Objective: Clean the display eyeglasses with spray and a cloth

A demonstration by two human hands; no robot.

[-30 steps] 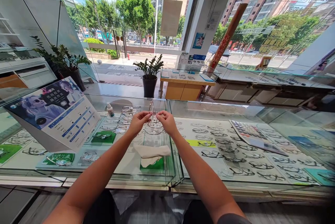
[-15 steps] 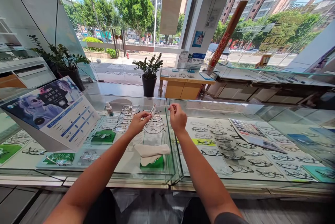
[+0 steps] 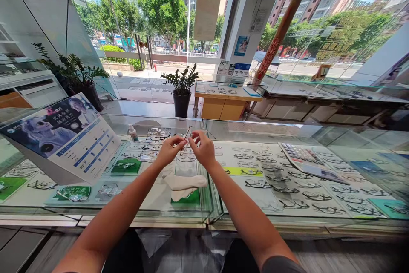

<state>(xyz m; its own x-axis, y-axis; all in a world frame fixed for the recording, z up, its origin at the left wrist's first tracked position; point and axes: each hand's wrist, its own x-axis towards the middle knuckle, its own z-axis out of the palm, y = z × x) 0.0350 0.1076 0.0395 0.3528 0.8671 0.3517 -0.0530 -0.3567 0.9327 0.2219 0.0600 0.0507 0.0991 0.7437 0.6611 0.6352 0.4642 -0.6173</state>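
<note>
In front of me, above the glass counter, a thin-framed pair of eyeglasses is held up on edge. My left hand pinches the frame from the left, with thumb and forefinger closed on it. From the right, my right hand has its fingertips closed on the frame close by, and a slim temple arm sticks out past its knuckles. The fingers partly hide the lenses. Below the hands, a folded cream cloth lies on the counter over a green card.
A small spray bottle stands left of my hands. Farther left is a tilted cardboard display. A calculator lies on the right-hand counter, above rows of spectacles. A potted plant stands beyond the counter.
My right hand has moved left and in to the glasses, from the far end of the temple to the frame beside my left hand. The left hand stays nearly in place.
</note>
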